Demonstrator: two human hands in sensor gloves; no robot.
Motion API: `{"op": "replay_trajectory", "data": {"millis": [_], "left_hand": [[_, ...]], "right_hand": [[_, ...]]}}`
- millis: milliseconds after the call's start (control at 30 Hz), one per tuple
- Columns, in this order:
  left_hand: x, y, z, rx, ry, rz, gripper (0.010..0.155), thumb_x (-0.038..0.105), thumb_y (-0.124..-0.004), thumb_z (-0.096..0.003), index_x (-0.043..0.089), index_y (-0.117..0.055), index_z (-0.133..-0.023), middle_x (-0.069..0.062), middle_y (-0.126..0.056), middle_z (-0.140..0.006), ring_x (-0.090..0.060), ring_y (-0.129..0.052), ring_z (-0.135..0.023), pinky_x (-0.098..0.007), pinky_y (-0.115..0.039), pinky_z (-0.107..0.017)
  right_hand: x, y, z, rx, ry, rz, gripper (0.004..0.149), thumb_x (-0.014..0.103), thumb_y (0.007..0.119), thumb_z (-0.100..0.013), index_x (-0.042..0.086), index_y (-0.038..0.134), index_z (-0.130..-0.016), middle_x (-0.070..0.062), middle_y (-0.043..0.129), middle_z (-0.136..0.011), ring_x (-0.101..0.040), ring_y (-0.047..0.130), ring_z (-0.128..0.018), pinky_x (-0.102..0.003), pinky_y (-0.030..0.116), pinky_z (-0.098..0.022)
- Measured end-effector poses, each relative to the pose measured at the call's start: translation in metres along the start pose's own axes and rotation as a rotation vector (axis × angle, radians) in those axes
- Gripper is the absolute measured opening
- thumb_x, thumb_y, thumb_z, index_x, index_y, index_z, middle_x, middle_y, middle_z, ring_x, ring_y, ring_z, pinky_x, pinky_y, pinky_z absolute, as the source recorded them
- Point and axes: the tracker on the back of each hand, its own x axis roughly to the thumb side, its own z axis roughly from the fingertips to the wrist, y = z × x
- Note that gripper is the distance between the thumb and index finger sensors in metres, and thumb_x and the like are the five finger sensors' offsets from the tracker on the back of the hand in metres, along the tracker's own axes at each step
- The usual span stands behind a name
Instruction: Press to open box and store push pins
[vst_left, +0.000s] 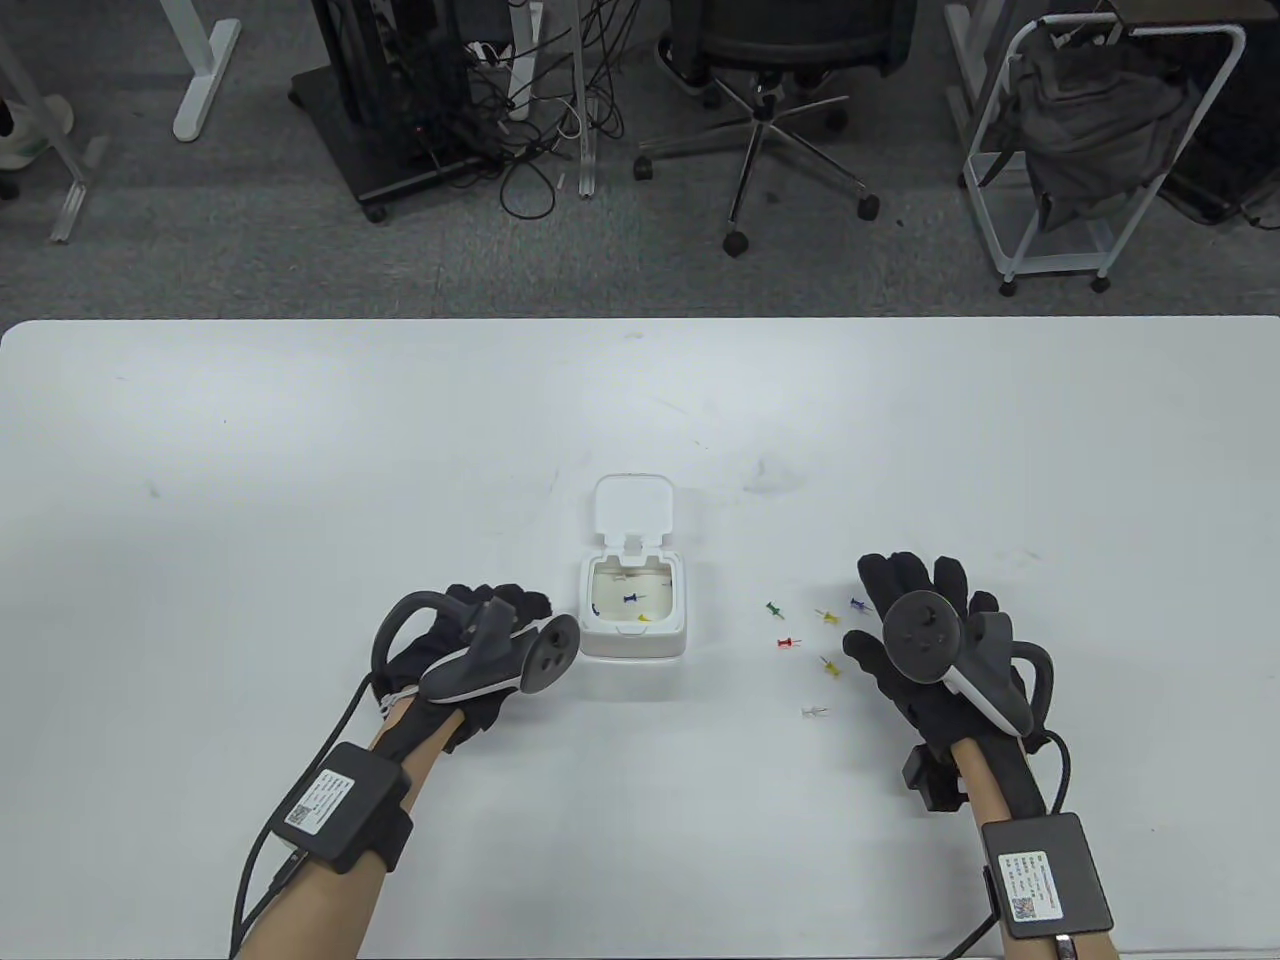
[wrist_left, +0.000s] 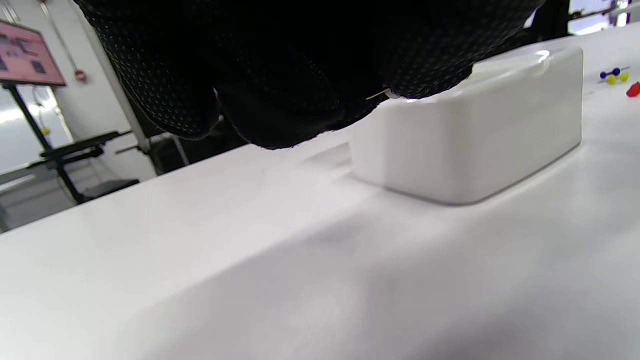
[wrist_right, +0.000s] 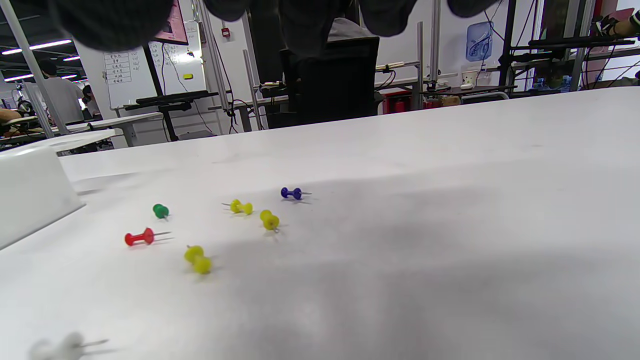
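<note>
Small white box (vst_left: 633, 612) mid-table toward your near edge, lid (vst_left: 634, 508) flipped up, few pins inside, loose push pins (vst_left: 828, 664) scattered right of it, your left hand (vst_left: 470, 655) pinching a pin (wrist_left: 378, 94) at the box's left rim, right hand (vst_left: 925, 640) flat and relaxed beside the pins, no readable writing

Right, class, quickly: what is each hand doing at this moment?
Left hand: fingers rest at the box edge; a grip cannot be told.
Right hand: open, holding nothing.

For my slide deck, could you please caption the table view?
Open white box between gloved left hand and right hand, loose push pins on the table.
</note>
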Motion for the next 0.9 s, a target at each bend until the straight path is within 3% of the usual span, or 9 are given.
{"op": "replay_trajectory", "data": {"millis": [267, 500, 900], "left_hand": [[0.024, 0.027, -0.038, 0.044, 0.005, 0.037, 0.042, 0.044, -0.075, -0.0487, 0.031, -0.077, -0.089, 0.009, -0.091, -0.085, -0.011, -0.101, -0.061, -0.047, -0.084, -0.069], [0.036, 0.027, -0.06, 0.041, 0.03, 0.038, 0.042, 0.044, -0.075, -0.0484, 0.033, -0.077, -0.089, 0.01, -0.091, -0.085, -0.011, -0.101, -0.062, -0.047, -0.084, -0.07], [0.027, 0.029, -0.055, 0.07, 0.055, 0.043, 0.049, 0.048, -0.076, -0.048, 0.032, -0.076, -0.095, 0.008, -0.089, -0.093, -0.013, -0.101, -0.069, -0.047, -0.082, -0.071]], "right_hand": [[0.0, 0.0, 0.0, 0.004, 0.002, 0.0, 0.072, 0.055, 0.062, -0.043, 0.036, 0.033, -0.105, -0.005, 0.041, -0.123, -0.046, 0.034, -0.111, -0.07, 0.034, -0.075], [-0.001, 0.0, 0.0, 0.004, 0.003, -0.004, 0.071, 0.055, 0.062, -0.043, 0.036, 0.033, -0.105, -0.006, 0.041, -0.123, -0.046, 0.034, -0.111, -0.07, 0.034, -0.075], [0.0, 0.0, 0.001, 0.002, 0.004, -0.002, 0.071, 0.055, 0.062, -0.043, 0.036, 0.033, -0.105, -0.006, 0.043, -0.123, -0.046, 0.035, -0.111, -0.07, 0.034, -0.075]]}}
